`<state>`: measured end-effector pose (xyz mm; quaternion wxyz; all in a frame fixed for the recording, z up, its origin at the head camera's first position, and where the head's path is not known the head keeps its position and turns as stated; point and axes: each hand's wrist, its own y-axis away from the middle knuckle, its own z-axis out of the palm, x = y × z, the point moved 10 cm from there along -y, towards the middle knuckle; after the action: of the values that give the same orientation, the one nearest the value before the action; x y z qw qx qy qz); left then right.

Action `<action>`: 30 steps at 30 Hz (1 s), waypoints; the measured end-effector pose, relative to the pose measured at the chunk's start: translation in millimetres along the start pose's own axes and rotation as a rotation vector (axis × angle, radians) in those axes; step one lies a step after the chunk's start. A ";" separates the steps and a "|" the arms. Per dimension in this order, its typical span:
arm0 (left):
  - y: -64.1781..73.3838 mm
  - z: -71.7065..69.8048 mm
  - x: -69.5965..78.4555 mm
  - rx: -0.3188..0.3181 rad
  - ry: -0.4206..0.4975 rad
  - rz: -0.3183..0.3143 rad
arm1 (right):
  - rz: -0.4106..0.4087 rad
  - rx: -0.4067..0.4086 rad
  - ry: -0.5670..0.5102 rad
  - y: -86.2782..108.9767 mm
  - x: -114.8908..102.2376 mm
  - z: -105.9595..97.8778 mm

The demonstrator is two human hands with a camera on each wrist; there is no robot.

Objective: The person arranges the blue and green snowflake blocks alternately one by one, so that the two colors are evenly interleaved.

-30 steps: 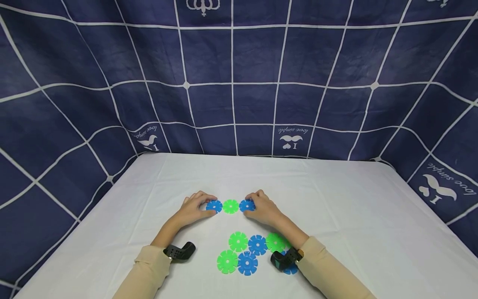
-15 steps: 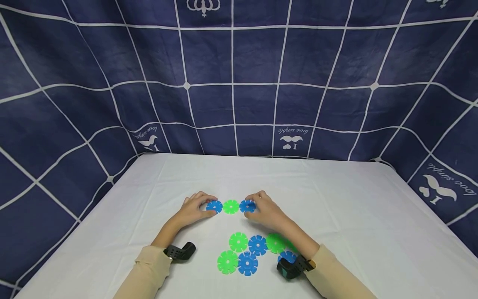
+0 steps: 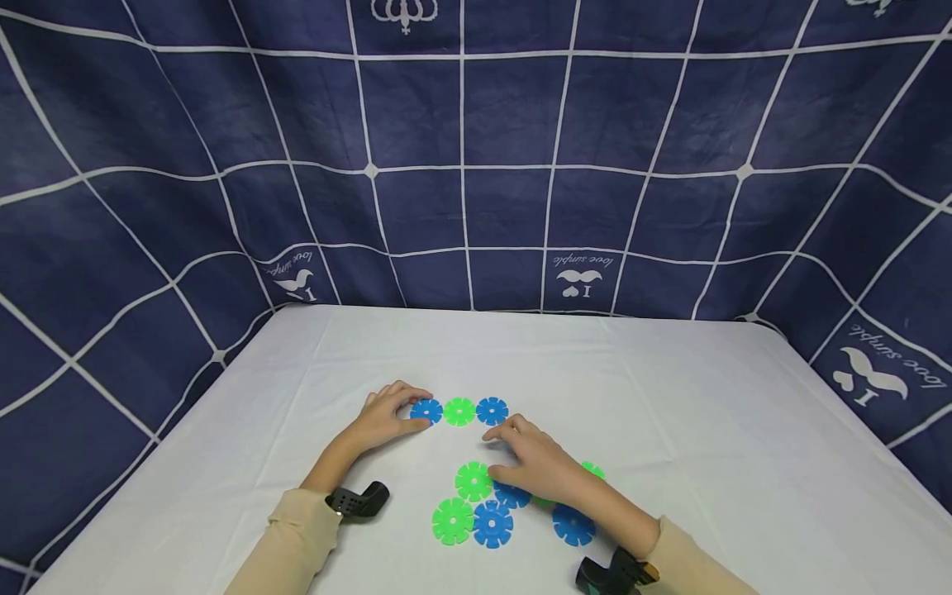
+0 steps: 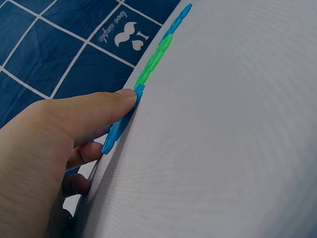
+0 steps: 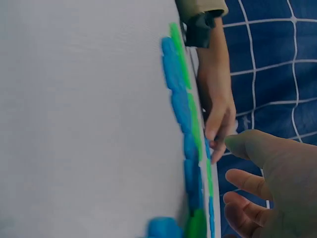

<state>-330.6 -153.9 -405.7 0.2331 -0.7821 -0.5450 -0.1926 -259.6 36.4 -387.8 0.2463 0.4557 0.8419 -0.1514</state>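
Observation:
In the head view a row of three flower-shaped plastic discs lies on the white table: a blue disc [image 3: 426, 411], a green disc [image 3: 459, 411], and another blue disc [image 3: 492, 411] at the right end. My left hand [image 3: 382, 417] holds the left blue disc by its edges between thumb and fingers; the left wrist view shows the thumb [image 4: 106, 108] on its rim. My right hand [image 3: 541, 464] hovers over a nearer group of discs, fingers spread and holding nothing. It partly covers a blue disc [image 3: 511, 496] and a green disc [image 3: 593, 469].
Nearer me lie two green discs, one [image 3: 473, 481] behind the other [image 3: 453, 521], beside a blue disc [image 3: 493, 524]. Another blue disc [image 3: 573, 525] sits under my right forearm. A dark blue checked curtain [image 3: 513, 207] borders the white table [image 3: 714, 397].
My right hand has let go of the row's right blue disc and drawn back toward me, over the nearer group. The left hand and the row stay in place.

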 end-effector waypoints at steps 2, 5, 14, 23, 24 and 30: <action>-0.2 0.0 0.0 -0.001 -0.001 -0.002 | -0.004 -0.014 0.008 3.0 0.0 4.4; -0.5 -0.1 -0.2 -0.001 -0.001 -0.003 | -0.010 -0.028 0.004 6.0 0.7 10.4; -0.1 -0.2 -1.4 0.001 0.009 -0.010 | -0.068 -0.007 0.009 8.7 1.2 17.6; -0.5 0.0 0.5 -0.002 0.002 -0.001 | -0.092 0.020 0.041 8.3 1.5 20.3; -0.4 -0.1 0.2 0.000 0.002 -0.001 | -0.095 0.020 0.047 8.5 1.0 20.6; -0.2 0.3 -1.3 0.002 0.000 -0.008 | -0.120 0.019 0.077 10.2 -3.9 22.0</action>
<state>-331.2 -154.6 -406.7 0.2331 -0.7798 -0.5482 -0.1927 -243.2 28.6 -404.3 0.2001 0.4123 0.8749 -0.1564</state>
